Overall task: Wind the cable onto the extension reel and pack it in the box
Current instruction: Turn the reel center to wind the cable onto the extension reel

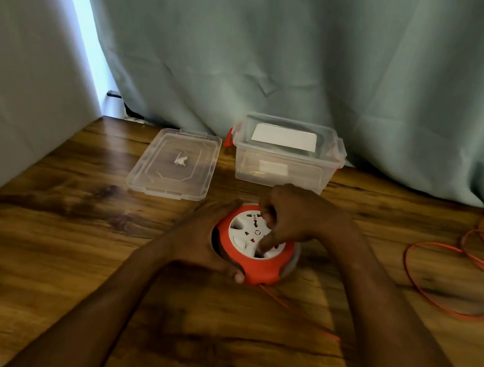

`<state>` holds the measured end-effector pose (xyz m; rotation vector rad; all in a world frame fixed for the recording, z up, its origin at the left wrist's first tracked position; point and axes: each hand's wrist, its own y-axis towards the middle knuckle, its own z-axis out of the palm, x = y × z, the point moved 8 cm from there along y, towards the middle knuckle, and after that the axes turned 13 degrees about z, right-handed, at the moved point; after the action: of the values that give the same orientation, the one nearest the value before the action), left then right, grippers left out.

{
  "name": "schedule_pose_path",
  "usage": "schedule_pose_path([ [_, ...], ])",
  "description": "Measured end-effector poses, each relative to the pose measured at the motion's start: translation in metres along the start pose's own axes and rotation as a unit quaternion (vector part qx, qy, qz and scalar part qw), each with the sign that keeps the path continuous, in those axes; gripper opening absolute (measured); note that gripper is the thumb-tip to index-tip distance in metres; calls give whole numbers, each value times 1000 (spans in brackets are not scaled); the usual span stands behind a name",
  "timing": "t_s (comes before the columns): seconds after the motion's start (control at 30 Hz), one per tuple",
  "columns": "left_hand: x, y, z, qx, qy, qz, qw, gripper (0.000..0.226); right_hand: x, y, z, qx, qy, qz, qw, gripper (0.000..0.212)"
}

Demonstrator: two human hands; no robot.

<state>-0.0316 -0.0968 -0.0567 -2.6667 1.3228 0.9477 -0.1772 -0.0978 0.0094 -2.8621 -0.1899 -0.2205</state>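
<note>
Behind our wooden table [39, 214] hangs a pale green curtain [318, 52], and against it stands the clear plastic box [282, 161], open, with its lid [174, 163] lying flat to the left. We judge that we are in the winding step: the orange extension reel [256, 246] sits on the table near us, and much of the orange cable [457, 274] lies in loose loops well off to the right, with one strand running out from the reel's near edge. Our left hand [203, 240] curls round the reel's left rim and steadies it. Our right hand [289, 219] is over the white socket face, fingers bent and pressed into it, apparently to turn it. Next we need to rotate the centre while holding the housing firm, drawing the slack in evenly. The reel lies between our hands, just in front of the box.
</note>
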Motion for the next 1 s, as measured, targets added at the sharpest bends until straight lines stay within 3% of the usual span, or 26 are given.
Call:
schedule_pose_path([
  [0.23, 12, -5, 1, -31, -51, 9, 998, 134, 12, 17, 7, -36, -23, -15, 999, 51],
  [0.4, 5, -2, -3, -47, -63, 25, 997, 123, 22, 23, 12, -25, -5, -34, 999, 37],
  [0.5, 11, -2, -2, -33, -38, 19, 999, 134, 13, 23, 0, -45, 7, -45, 998, 31],
  [0.7, 9, -3, 3, 14, 6, 10, 1000, 147, 2, 14, -5, 21, 57, -57, 996, 41],
  [0.83, 9, -4, 1, -6, -15, 12, 1000, 141, -1, 16, 0, 46, 73, -55, 995, 48],
  [1.0, 11, -7, -2, -41, -68, 6, 997, 146, -9, 17, 8, 16, 75, -52, 996, 52],
])
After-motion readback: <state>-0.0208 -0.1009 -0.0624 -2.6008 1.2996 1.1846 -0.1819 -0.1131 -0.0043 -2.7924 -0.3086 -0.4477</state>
